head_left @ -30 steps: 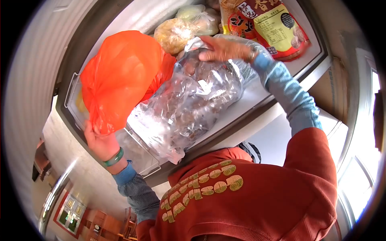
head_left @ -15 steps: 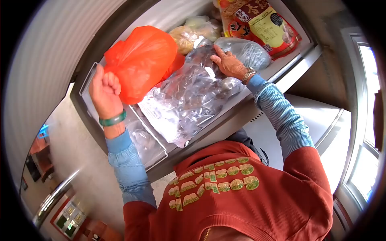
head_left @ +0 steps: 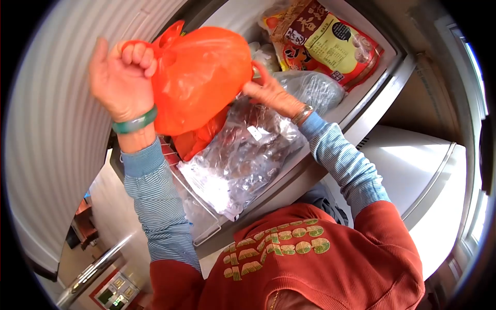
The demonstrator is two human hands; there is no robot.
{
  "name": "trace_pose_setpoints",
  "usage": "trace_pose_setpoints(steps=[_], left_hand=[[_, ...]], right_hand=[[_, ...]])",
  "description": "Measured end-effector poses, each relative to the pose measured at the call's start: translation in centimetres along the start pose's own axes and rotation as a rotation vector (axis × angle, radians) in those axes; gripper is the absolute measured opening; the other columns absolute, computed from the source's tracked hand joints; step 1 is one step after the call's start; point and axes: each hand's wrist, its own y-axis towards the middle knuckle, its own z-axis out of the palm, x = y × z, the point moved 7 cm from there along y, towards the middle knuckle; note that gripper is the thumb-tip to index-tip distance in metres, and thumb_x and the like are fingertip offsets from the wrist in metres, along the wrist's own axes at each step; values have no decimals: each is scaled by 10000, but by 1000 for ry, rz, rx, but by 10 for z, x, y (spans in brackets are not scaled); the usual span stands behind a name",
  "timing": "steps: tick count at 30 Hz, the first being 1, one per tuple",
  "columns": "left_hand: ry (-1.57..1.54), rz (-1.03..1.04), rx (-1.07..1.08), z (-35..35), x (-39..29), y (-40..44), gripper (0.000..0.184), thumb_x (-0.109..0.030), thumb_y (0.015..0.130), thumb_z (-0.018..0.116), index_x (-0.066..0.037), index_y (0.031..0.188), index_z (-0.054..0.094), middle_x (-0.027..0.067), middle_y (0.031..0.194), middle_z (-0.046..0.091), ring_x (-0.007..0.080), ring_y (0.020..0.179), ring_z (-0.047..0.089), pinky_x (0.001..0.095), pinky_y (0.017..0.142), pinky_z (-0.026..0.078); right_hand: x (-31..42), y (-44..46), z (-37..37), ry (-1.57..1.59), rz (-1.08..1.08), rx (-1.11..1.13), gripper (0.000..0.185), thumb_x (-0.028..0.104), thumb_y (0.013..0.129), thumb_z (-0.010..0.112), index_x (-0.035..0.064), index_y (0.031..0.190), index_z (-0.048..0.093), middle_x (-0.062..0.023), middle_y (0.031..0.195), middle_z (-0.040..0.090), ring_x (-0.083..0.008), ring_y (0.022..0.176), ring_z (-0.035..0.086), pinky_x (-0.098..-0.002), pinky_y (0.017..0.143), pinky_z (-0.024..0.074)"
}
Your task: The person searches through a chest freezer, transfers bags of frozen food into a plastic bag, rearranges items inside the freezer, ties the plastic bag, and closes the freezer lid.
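My left hand [head_left: 124, 80], with a green bangle at its wrist, has its fingers curled around the gathered top of an orange plastic bag [head_left: 204, 77]. The bag looks full and rounded. At its right side is my right hand [head_left: 274, 95], thumb and fingers apart, with the fingertips at the bag's edge. A second piece of orange plastic [head_left: 204, 137] shows below the raised bag. Under both hands lies a large clear plastic bag [head_left: 248, 144] with dark contents I cannot make out.
A red and yellow food packet [head_left: 338, 49] stands at the far right of the freezer drawer [head_left: 382, 95]. Beside it lies a greyish clear bag [head_left: 315, 90]. A white wire rack [head_left: 199, 206] is at the near left. The ribbed pale door [head_left: 62, 129] rises on the left.
My left hand has lifted the orange bag up and to the right. My right hand has come off the clear bag and moved left to the orange bag's side.
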Motion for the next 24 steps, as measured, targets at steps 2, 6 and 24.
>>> trace_pose_setpoints(steps=[2,6,24], left_hand=[[-55,-63,178,23,16,15,418,-415,849,470,-92,625,328,32,610,317,176,580,359,279,510,282],[-45,-196,78,29,79,24,381,-404,841,482,-93,666,346,36,653,366,176,612,377,276,531,288],[251,-484,4,-11,263,73,291,-396,793,600,-120,739,529,14,859,580,131,860,526,281,752,361]], right_hand=[[5,12,-22,465,141,-17,837,515,813,575,140,1409,121,-139,1235,446,-268,1007,548,-410,793,507],[11,54,-78,298,43,-254,766,478,821,586,157,1395,193,-105,1218,455,-248,921,562,-415,777,506],[-59,91,-88,-1233,-103,-262,690,439,807,558,99,1354,309,-181,1388,279,-385,1247,298,-482,962,355]])
